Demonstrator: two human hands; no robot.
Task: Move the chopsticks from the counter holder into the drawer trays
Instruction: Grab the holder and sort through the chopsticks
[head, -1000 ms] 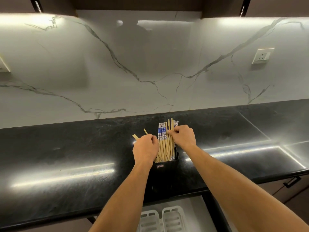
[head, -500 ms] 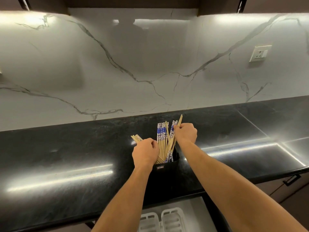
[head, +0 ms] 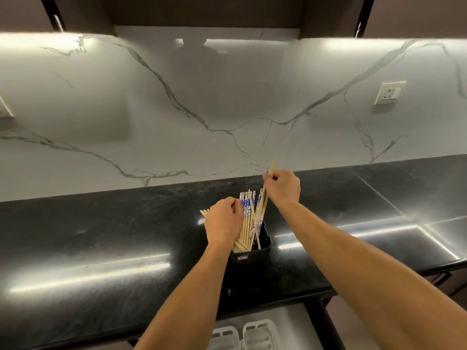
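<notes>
now: black holder (head: 263, 245) on dark desk (head: 101, 236), packed with chopsticks (head: 249, 221): pale wood, some with blue-white patterned tops. right hand (head: 284, 188) above holder, grip pinching few plain ones, tilted. left hand (head: 223, 222) at holder's left, grip curled round leaning bundle. white trays (head: 260, 333) below holder.

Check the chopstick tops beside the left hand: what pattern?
The chopstick tops are white with a small blue print, seen best in the head view.
</notes>
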